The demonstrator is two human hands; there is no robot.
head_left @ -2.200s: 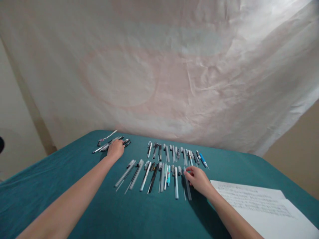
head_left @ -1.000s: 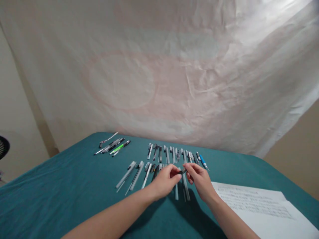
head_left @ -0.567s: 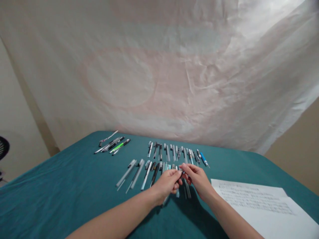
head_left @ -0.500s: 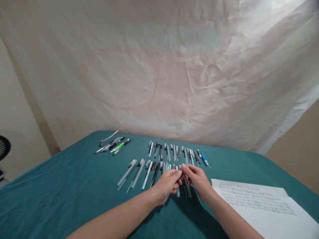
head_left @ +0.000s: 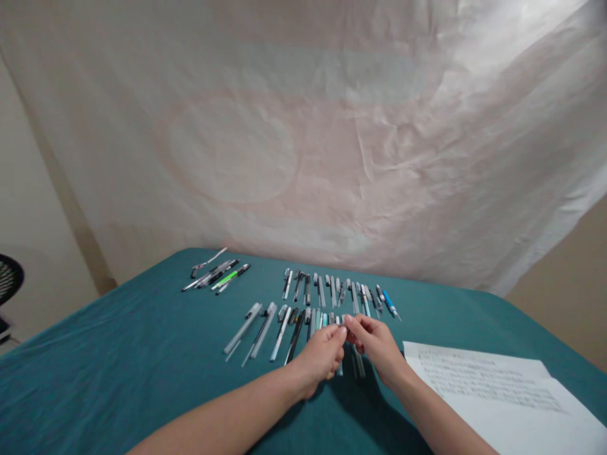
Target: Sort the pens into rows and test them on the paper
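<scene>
Near the table's middle, my left hand (head_left: 325, 354) and my right hand (head_left: 372, 338) meet at the fingertips. Both are closed in a pinch around something small that the fingers hide. Beneath and beside them lies the nearer row of pens. It has a clear-barrelled pen (head_left: 243, 328) at its left end, a white and pale blue pen (head_left: 281, 335) and a black pen (head_left: 296, 337). Part of this row is covered by my hands, though the lower ends of clear tubes (head_left: 359, 363) show between my wrists.
A farther row of pens ends at a blue pen (head_left: 389, 303). At the far left lie several loose pens with a green one (head_left: 227, 279). A written paper sheet (head_left: 474, 379) lies on the green cloth (head_left: 142, 366) at right. A fan (head_left: 8, 278) stands off the table's left side.
My left hand has turned slightly and its fingers have closed in. The dark piece seen between the fingertips and a clear end below my left hand are now hidden. The view shifted slightly.
</scene>
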